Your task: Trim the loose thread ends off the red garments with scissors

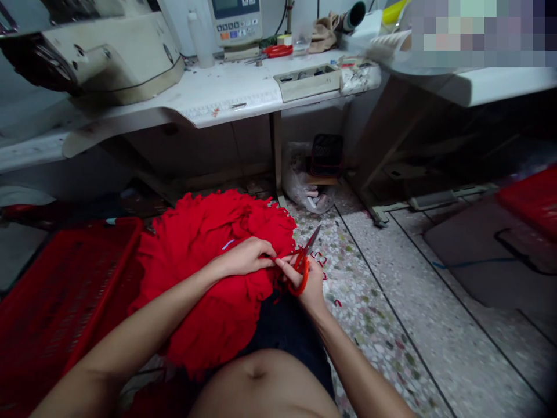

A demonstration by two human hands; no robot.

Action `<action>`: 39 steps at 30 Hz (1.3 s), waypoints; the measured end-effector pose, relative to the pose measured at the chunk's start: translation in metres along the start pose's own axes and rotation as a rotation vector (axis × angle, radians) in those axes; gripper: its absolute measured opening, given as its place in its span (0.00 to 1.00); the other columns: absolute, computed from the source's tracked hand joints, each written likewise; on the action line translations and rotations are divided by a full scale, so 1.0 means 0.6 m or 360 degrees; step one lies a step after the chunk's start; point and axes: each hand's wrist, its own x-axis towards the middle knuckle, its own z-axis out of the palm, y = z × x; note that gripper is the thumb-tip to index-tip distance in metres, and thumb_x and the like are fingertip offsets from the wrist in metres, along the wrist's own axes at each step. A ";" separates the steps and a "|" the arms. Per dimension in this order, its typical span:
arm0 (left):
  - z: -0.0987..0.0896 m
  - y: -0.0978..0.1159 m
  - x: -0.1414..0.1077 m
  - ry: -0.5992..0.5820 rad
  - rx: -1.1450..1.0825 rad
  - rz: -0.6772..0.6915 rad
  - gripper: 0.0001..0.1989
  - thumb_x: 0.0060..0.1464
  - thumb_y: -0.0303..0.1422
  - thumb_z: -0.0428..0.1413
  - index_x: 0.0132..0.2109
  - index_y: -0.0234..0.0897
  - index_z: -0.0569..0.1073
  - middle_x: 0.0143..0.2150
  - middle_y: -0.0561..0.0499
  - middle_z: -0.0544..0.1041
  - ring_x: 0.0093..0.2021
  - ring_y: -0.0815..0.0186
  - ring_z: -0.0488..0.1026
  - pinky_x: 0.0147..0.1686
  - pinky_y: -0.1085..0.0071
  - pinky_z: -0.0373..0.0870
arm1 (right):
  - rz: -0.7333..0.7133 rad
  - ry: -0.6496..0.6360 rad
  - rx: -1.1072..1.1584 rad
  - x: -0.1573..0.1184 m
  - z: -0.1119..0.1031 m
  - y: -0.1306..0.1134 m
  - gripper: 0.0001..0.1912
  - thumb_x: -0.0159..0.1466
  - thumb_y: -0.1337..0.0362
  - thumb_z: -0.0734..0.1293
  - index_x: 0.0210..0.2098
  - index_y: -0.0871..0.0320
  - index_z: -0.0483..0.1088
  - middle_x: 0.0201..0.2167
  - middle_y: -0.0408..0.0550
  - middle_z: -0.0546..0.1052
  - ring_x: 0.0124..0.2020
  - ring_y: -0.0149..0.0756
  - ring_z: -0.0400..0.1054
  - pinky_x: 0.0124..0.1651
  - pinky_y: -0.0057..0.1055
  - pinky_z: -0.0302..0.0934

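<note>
Left hand [246, 257] pinches the ragged edge of a red fabric heap [209, 290] piled on the lap, right hand [302, 284] curled through red-handled scissors [302, 273] just beside it. Biggest risk imo: blades that close could nick the left hand or snag extra fabric. Red plastic crate [65, 302] crowds the left side, red snippets [319, 258] dot the terrazzo floor [383, 325], counter [226, 104] sits well ahead.

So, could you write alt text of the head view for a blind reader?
A person's left hand pinches red fabric in their lap while the right hand holds red-handled scissors at its edge. Red snippets lie on the terrazzo floor beside them.
</note>
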 end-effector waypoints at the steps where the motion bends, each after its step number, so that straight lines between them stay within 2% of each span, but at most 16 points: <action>1: 0.000 0.001 -0.002 0.0037 -0.0018 0.0007 0.09 0.63 0.33 0.57 0.40 0.34 0.80 0.40 0.46 0.80 0.39 0.64 0.76 0.42 0.73 0.66 | 0.0004 0.0036 0.0003 -0.001 -0.006 -0.004 0.21 0.54 0.53 0.80 0.29 0.56 0.66 0.31 0.48 0.81 0.18 0.30 0.67 0.22 0.28 0.64; 4: -0.008 -0.001 -0.011 0.0065 -0.0057 -0.0039 0.10 0.62 0.37 0.58 0.42 0.33 0.79 0.42 0.46 0.78 0.39 0.64 0.75 0.42 0.73 0.67 | 0.0004 0.0118 -0.0056 0.002 -0.032 -0.012 0.20 0.55 0.54 0.80 0.29 0.56 0.67 0.29 0.47 0.81 0.19 0.30 0.68 0.24 0.28 0.64; 9: -0.028 -0.005 -0.015 -0.0280 -0.0125 -0.0059 0.16 0.65 0.33 0.54 0.57 0.36 0.77 0.53 0.43 0.79 0.51 0.60 0.76 0.51 0.71 0.68 | 0.0156 -0.0014 -0.0031 0.008 -0.052 -0.004 0.22 0.52 0.52 0.81 0.28 0.56 0.67 0.31 0.50 0.83 0.17 0.29 0.67 0.20 0.27 0.61; 12: -0.035 -0.002 -0.006 -0.0404 -0.0125 -0.0065 0.18 0.66 0.29 0.50 0.59 0.38 0.76 0.54 0.44 0.80 0.52 0.61 0.76 0.53 0.71 0.67 | 0.0193 -0.0095 0.0026 0.008 -0.041 0.004 0.24 0.51 0.51 0.81 0.26 0.56 0.65 0.32 0.52 0.83 0.17 0.30 0.68 0.20 0.27 0.61; 15: -0.031 0.004 0.004 -0.0313 -0.0117 -0.0159 0.17 0.64 0.27 0.50 0.55 0.36 0.78 0.47 0.46 0.82 0.46 0.63 0.78 0.47 0.73 0.68 | 0.0173 -0.0053 0.0047 0.013 -0.027 0.010 0.26 0.47 0.49 0.82 0.26 0.55 0.64 0.34 0.52 0.84 0.17 0.31 0.69 0.21 0.28 0.64; 17: -0.024 0.008 0.009 -0.0219 -0.0054 -0.0228 0.14 0.60 0.28 0.53 0.50 0.35 0.80 0.42 0.47 0.83 0.41 0.64 0.78 0.41 0.74 0.68 | 0.0194 -0.0046 -0.0051 0.020 -0.022 0.014 0.27 0.48 0.46 0.81 0.26 0.55 0.64 0.29 0.50 0.83 0.15 0.31 0.67 0.17 0.27 0.61; 20: -0.009 0.010 0.009 -0.0193 -0.0045 -0.0242 0.10 0.56 0.29 0.58 0.45 0.35 0.80 0.36 0.50 0.82 0.35 0.65 0.76 0.35 0.74 0.66 | 0.0228 -0.0082 -0.0224 0.030 -0.021 0.024 0.28 0.51 0.41 0.78 0.26 0.55 0.64 0.20 0.45 0.79 0.13 0.32 0.66 0.14 0.25 0.55; 24: 0.005 0.004 0.000 -0.0068 -0.0212 -0.0240 0.09 0.55 0.31 0.61 0.44 0.35 0.78 0.36 0.50 0.80 0.35 0.65 0.76 0.36 0.74 0.67 | 0.0244 -0.0099 -0.0297 0.029 -0.029 0.047 0.28 0.48 0.44 0.80 0.26 0.54 0.64 0.15 0.39 0.74 0.13 0.34 0.67 0.14 0.25 0.55; 27: 0.006 0.001 -0.007 0.0016 -0.0279 -0.0180 0.09 0.54 0.29 0.61 0.43 0.35 0.78 0.38 0.49 0.79 0.37 0.65 0.75 0.38 0.74 0.68 | 0.0323 -0.0152 -0.0335 0.020 -0.036 0.060 0.27 0.47 0.45 0.81 0.26 0.54 0.64 0.15 0.39 0.74 0.12 0.34 0.66 0.13 0.25 0.55; 32: -0.001 0.006 -0.012 -0.0015 -0.0453 -0.0117 0.10 0.60 0.28 0.57 0.48 0.34 0.77 0.39 0.48 0.79 0.38 0.65 0.75 0.41 0.72 0.70 | 0.0409 -0.0201 -0.0192 0.009 -0.032 0.054 0.26 0.50 0.45 0.78 0.27 0.54 0.63 0.14 0.39 0.72 0.13 0.32 0.65 0.15 0.25 0.55; 34: -0.001 0.008 -0.012 0.0046 -0.0469 -0.0141 0.11 0.62 0.30 0.55 0.49 0.33 0.77 0.39 0.48 0.79 0.39 0.65 0.75 0.42 0.72 0.69 | 0.0375 -0.0170 -0.0119 0.007 -0.027 0.041 0.24 0.52 0.46 0.78 0.29 0.54 0.64 0.17 0.40 0.75 0.15 0.32 0.67 0.18 0.25 0.59; 37: -0.001 0.007 -0.010 0.0177 -0.0482 -0.0201 0.14 0.65 0.35 0.53 0.51 0.32 0.76 0.43 0.46 0.80 0.42 0.63 0.75 0.44 0.71 0.69 | 0.0232 -0.0058 0.0048 0.006 -0.025 0.010 0.22 0.53 0.51 0.78 0.30 0.54 0.63 0.29 0.45 0.80 0.18 0.29 0.67 0.22 0.26 0.62; 39: -0.003 0.006 -0.006 0.0133 -0.0470 -0.0203 0.16 0.67 0.39 0.51 0.51 0.33 0.77 0.44 0.46 0.79 0.43 0.63 0.74 0.45 0.71 0.68 | 0.0081 0.0016 0.0112 0.006 -0.028 -0.017 0.21 0.54 0.53 0.78 0.30 0.54 0.63 0.32 0.46 0.80 0.18 0.29 0.67 0.22 0.28 0.63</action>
